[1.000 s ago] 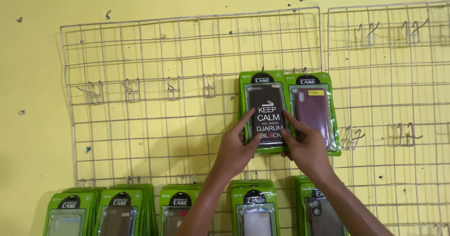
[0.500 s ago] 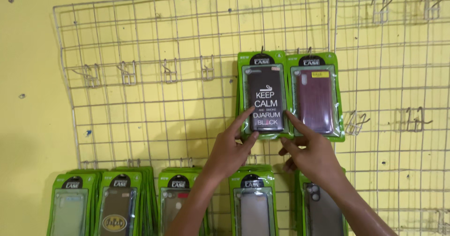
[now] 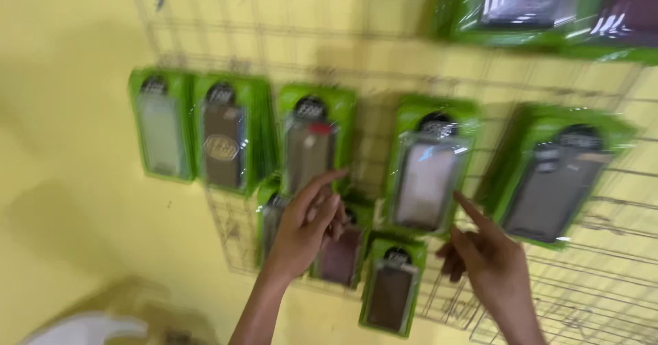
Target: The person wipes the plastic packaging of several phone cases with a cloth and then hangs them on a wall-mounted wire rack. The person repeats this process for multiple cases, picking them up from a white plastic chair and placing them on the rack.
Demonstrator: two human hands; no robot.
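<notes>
The view is blurred. My left hand (image 3: 306, 230) is raised in front of a wire grid (image 3: 205, 29) on a yellow wall, index finger stretched toward a green phone-case pack with a grey case (image 3: 312, 146). It holds nothing. My right hand (image 3: 488, 263) points its index finger up at the lower edge of a green pack with a pale pink case (image 3: 428, 173); it is empty too. Below and between the hands hang a pack with a dark red case (image 3: 340, 252) and one with a brown case (image 3: 391, 291).
More green packs hang on the grid: two at the left (image 3: 161, 134) (image 3: 223, 143), a dark grey one at the right (image 3: 555, 184), and two at the top right (image 3: 528, 5). A blurred white shape (image 3: 89, 330) lies at the bottom left.
The camera has dropped and tilted down to the lower rows. Both hands have left the upper black pack and now hover at the lower packs with index fingers out.
</notes>
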